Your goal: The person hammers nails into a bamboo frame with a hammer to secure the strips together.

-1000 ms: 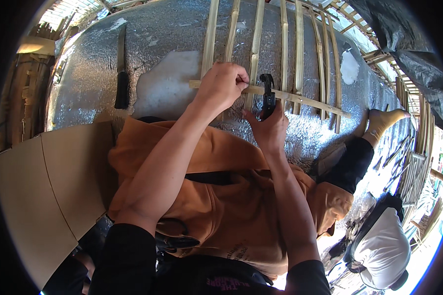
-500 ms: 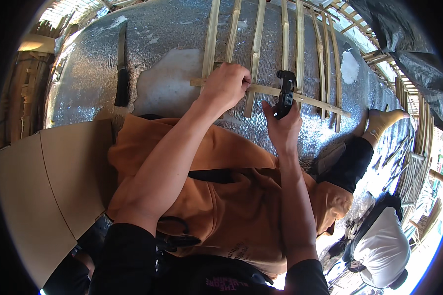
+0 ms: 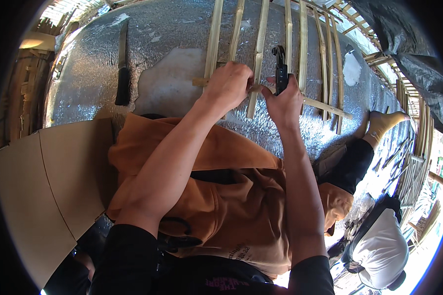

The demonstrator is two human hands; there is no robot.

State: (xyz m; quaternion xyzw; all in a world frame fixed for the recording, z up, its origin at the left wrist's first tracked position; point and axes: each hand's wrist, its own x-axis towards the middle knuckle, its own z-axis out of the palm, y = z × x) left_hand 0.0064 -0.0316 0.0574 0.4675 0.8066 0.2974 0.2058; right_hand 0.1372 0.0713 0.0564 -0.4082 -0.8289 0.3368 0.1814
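My left hand (image 3: 228, 84) is closed over a crosswise bamboo strip (image 3: 327, 107), its fingertips curled out of sight. Several upright bamboo slats (image 3: 259, 49) meet this strip in a row leading away from me. Just to the right, my right hand (image 3: 285, 102) grips a black stapler-like hand tool (image 3: 281, 73), its rounded head pointing away. My right thumb and fingers are close to the strip, and the tool stands over the slats. What is under the tool is hidden.
A knife with a dark handle (image 3: 123, 81) lies on the silvery foil sheet (image 3: 93, 69) at the left. Brown cardboard (image 3: 74, 172) stands at my left side. An orange-brown garment (image 3: 246, 196) covers my lap. At the lower right is a person in white (image 3: 381, 246).
My right hand and the black tool have moved slightly away from me and left, nearer my left hand. The left hand keeps its hold, and the slats have shifted slightly right.
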